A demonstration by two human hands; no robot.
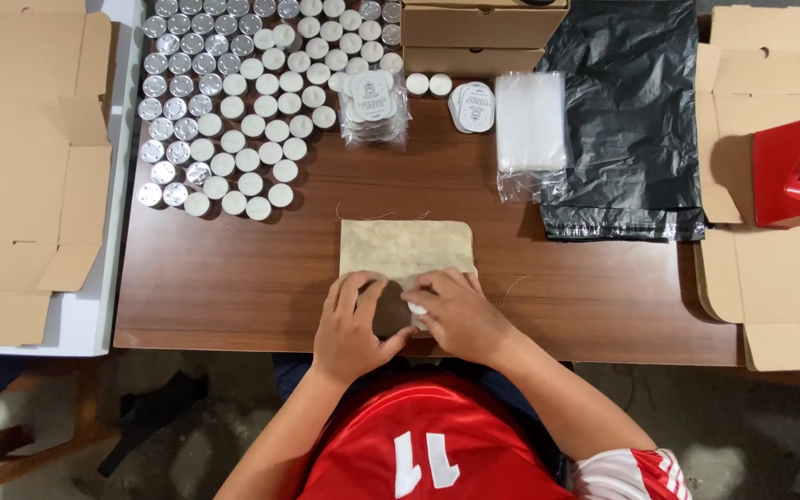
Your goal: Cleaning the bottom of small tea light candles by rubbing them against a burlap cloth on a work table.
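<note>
A small beige cloth pouch (406, 245) lies flat on the brown wooden table (233, 278), its open end towards me. My left hand (354, 324) holds the pouch's near edge open with spread fingers. My right hand (456, 310) pinches a white tealight candle (416, 306) at the pouch's mouth. Loose threads trail from the cloth's edges.
Many white and silver tealights (233, 102) cover the table's far left. Round labels in a clear bag (374, 100), a label stack (474, 106), clear plastic bags (530, 130), a black bag (627, 120), brown boxes (483, 32), flat cardboard (20, 167) and a red tape dispenser (793, 171) surround the work spot.
</note>
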